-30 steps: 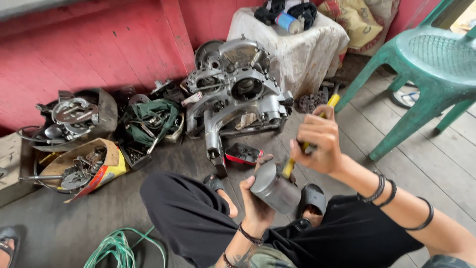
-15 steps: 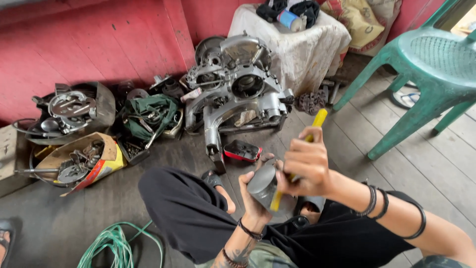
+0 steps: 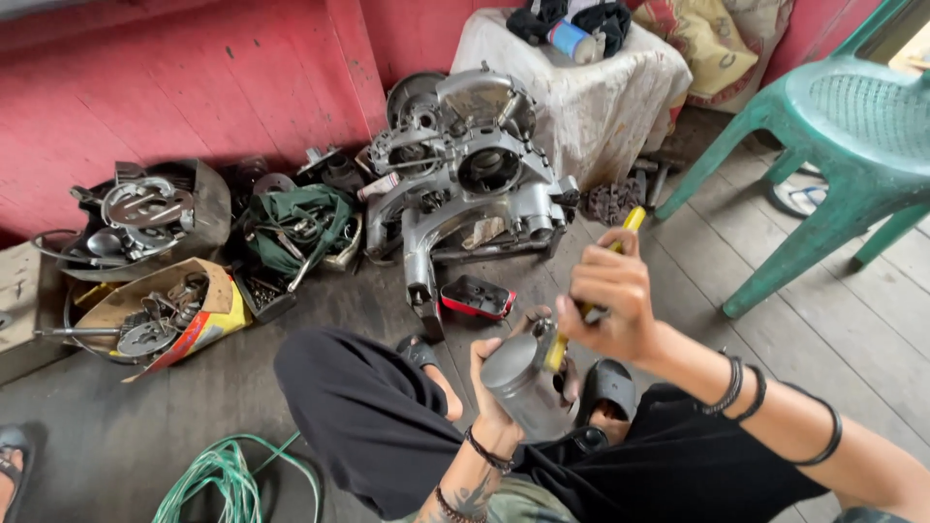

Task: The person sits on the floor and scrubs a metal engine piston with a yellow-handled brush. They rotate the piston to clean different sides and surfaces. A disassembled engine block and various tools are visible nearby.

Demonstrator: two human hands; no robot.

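- The left hand (image 3: pixel 499 383) grasps a grey metal piston (image 3: pixel 523 380) from below, held over the lap, above the plank floor (image 3: pixel 775 329).
- The right hand (image 3: pixel 605 305) is clenched around a yellow-handled tool (image 3: pixel 591 291), its lower end touching the piston's crown.
- To do this well, I judge: keep the piston steady, the tool square to it, and the left thumb away from the tip.
- An engine casing (image 3: pixel 465 194) lies near, ahead.

Forward reach is blocked by the engine casing (image 3: pixel 465 189) and red-rimmed box (image 3: pixel 477 296). Open floor (image 3: pixel 775 320) is left between the knees and green chair (image 3: pixel 833 136).
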